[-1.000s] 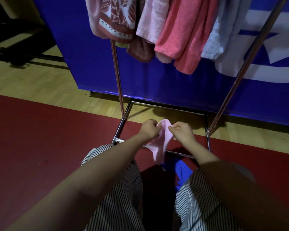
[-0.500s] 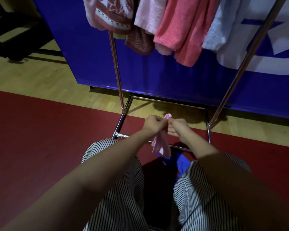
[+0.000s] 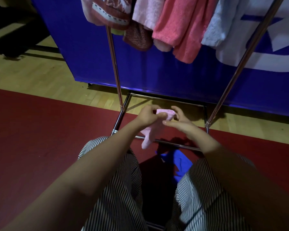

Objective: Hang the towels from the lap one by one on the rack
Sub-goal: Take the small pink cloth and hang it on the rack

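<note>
Change: my left hand (image 3: 148,116) and right hand (image 3: 180,121) have parted slightly; the pink towel (image 3: 164,112) now spreads between them.
Lap (image 3: 120,180): blue towel (image 3: 181,162) in the gap between my legs.
Left grip: pinches the towel's left corner.
Right grip: fingers curled round its right corner.
Rack (image 3: 114,67): hung towels (image 3: 178,27) overhead.
Banner (image 3: 90,47): white lettering, cropped, unreadable.

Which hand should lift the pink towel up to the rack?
Probably left: the left hand clearly pinches the pink towel; the right hand only meets its corner, grip unclear.
</note>
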Demonstrator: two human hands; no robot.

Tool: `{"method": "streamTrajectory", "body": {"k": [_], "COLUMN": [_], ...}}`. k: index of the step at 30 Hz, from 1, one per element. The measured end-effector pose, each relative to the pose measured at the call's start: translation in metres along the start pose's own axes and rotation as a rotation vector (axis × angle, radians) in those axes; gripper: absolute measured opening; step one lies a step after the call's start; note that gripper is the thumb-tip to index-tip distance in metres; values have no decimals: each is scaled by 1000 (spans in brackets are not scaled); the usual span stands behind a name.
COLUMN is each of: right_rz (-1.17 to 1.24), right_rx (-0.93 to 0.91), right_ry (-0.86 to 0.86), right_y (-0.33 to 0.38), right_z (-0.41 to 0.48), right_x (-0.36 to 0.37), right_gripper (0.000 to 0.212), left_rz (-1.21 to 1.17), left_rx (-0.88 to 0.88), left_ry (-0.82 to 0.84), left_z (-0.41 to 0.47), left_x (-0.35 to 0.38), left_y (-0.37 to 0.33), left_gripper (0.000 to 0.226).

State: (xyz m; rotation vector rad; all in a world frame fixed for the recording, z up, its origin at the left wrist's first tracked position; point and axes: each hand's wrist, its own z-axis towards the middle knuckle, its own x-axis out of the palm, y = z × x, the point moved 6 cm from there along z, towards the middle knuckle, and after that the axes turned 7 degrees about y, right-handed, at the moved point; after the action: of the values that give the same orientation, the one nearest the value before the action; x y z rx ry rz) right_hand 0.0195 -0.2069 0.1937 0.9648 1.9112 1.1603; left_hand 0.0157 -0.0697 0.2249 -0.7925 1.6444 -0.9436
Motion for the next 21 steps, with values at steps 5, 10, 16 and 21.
{"method": "streamTrajectory", "body": {"k": [5, 10, 16, 21], "right_rz": [-42, 46, 304, 174], "right_rx": [16, 11, 96, 165], "right_ry": [88, 101, 266, 299], "right_y": [-4, -9, -7, -27], "right_z": [-4, 2, -3, -4], "right_x": [9, 16, 38, 47], "right_gripper": [33, 33, 16, 32], "left_rz": [-308, -570, -838, -794], "left_rx": [37, -123, -275, -388], "left_ry": [29, -64, -319, -670], "left_z": [-1, 6, 6, -7], "left_x": [5, 5, -2, -25], "left_y": [-4, 6, 19, 36], "left_gripper": [15, 17, 27, 21]}}
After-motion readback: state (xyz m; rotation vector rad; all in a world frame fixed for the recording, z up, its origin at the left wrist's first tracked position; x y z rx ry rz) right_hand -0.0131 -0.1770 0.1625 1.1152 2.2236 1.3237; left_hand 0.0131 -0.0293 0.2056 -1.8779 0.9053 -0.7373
